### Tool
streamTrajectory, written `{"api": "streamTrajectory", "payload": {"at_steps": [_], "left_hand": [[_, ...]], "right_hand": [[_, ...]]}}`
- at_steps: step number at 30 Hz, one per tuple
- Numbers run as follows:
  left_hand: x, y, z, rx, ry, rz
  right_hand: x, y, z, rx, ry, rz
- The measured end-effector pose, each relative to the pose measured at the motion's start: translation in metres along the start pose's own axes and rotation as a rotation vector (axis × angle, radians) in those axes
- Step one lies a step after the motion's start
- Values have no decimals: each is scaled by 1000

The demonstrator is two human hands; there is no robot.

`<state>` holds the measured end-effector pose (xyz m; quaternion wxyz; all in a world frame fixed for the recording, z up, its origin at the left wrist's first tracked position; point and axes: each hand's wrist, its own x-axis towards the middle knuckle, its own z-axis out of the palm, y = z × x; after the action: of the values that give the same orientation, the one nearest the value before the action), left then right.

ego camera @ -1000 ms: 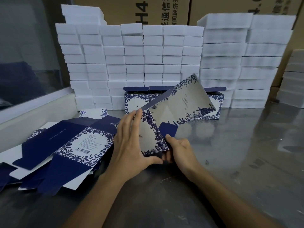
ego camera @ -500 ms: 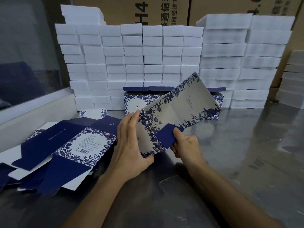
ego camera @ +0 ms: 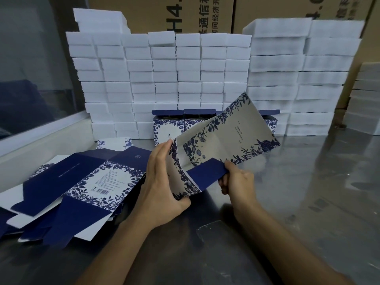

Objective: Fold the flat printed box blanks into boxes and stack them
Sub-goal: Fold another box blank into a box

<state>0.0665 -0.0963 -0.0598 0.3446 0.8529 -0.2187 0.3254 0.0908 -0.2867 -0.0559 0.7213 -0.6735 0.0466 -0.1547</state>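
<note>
left hand grip: clasps box blank (near end) | right hand grip: pinches navy flap | above table

Packing workshop: stacked white foam blocks, shipping cartons.

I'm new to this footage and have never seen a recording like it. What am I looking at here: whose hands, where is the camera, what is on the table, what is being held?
No machine here: a person works with bare hands, filmed by a camera worn on their head, looking forward and down. The left hand grips the near end of a printed box blank, and the right hand pinches its dark blue flap, folding it. On the steel table, a pile of flat blanks lies at left. Folded boxes stand behind, before stacks of white foam blocks.
</note>
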Motion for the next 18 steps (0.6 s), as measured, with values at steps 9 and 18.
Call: {"api": "streamTrajectory", "payload": {"at_steps": [9,18], "left_hand": [[1,6,1,24,60,10],[-2,14,7,-113,27,-125]], "right_hand": [[1,0,-1,36,-11,-9],[-3,-1,6,106,-121,48]]}}
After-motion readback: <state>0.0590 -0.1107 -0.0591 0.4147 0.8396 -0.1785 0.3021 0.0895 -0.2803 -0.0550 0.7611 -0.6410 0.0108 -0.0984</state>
